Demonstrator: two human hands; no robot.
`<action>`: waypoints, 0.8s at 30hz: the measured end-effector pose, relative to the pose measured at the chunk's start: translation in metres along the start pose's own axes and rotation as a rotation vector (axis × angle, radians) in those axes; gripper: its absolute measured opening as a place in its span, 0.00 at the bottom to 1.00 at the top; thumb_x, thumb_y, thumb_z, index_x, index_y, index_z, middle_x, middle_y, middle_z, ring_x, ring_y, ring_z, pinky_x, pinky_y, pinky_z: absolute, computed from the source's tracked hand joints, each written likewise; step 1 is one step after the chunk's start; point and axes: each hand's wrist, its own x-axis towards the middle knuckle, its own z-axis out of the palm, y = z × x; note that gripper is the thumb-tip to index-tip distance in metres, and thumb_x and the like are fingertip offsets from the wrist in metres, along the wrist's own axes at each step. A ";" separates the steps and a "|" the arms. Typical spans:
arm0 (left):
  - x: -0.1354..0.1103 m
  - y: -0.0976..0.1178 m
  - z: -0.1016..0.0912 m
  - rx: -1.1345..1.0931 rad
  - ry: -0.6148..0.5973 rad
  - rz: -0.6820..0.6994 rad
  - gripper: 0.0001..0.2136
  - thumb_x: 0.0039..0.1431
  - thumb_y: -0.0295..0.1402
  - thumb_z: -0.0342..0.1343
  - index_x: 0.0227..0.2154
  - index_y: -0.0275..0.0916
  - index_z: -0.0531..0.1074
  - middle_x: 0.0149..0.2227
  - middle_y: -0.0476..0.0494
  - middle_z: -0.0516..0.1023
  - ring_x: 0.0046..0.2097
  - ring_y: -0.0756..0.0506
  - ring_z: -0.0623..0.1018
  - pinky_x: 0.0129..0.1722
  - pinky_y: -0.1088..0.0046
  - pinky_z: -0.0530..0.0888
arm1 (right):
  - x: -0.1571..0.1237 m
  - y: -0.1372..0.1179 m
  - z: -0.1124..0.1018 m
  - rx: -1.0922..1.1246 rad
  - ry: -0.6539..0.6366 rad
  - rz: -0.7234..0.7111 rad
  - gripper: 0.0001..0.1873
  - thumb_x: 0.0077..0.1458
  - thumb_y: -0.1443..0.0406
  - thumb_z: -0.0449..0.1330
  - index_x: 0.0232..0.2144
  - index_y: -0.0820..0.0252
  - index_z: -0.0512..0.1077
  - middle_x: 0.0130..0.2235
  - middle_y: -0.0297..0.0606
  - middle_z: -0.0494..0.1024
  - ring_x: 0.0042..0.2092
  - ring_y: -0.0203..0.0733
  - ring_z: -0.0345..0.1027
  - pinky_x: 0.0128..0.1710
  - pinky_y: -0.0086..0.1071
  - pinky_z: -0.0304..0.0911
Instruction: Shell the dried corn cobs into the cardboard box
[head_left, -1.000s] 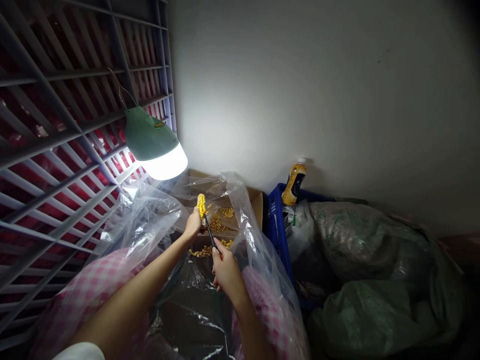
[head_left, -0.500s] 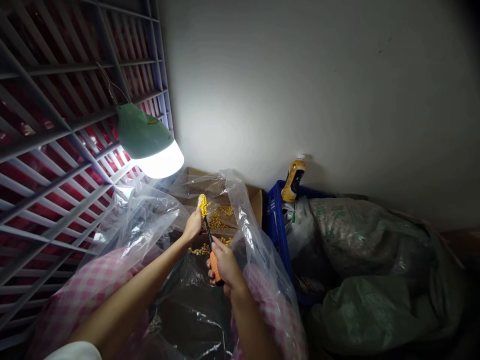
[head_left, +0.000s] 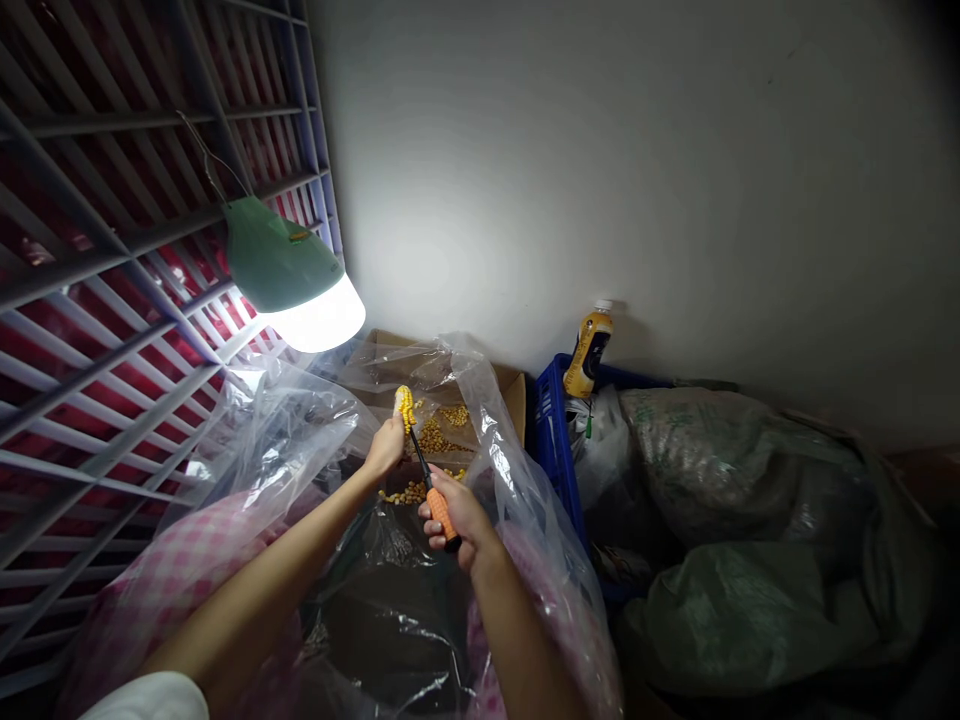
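My left hand [head_left: 387, 446] is closed around the lower part of a corn cob [head_left: 405, 404], which points upward and still bears yellow kernels along its right side. In my right hand [head_left: 459, 515] is a screwdriver [head_left: 442, 512] with an orange handle and a dark shaft. The shaft slants up and left to the cob, its tip at or close to the kernels; exact contact is too small to make out. Below and behind the hands, loose corn kernels [head_left: 433, 437] lie on clear plastic sheeting [head_left: 491, 440] spread in a cardboard box [head_left: 512, 400].
A lit green lamp [head_left: 289, 270] hangs from a plastic lattice [head_left: 150, 260] on the left. To the right stands a blue crate [head_left: 553, 420] with a yellow bottle [head_left: 589, 352] at its back corner. Stuffed sacks [head_left: 720, 470] fill the far right. Behind is a pale wall [head_left: 600, 150].
My right hand has shifted slightly right and the screwdriver's handle now leans further right. The left hand and cob are nearly where they were. The view has moved a little.
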 end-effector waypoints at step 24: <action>-0.004 0.001 0.002 -0.020 -0.050 0.003 0.24 0.60 0.44 0.33 0.35 0.31 0.69 0.28 0.38 0.75 0.28 0.44 0.74 0.27 0.73 0.69 | 0.011 0.017 0.004 -0.371 0.306 -0.267 0.24 0.55 0.61 0.50 0.55 0.54 0.59 0.24 0.33 0.68 0.16 0.29 0.55 0.19 0.27 0.56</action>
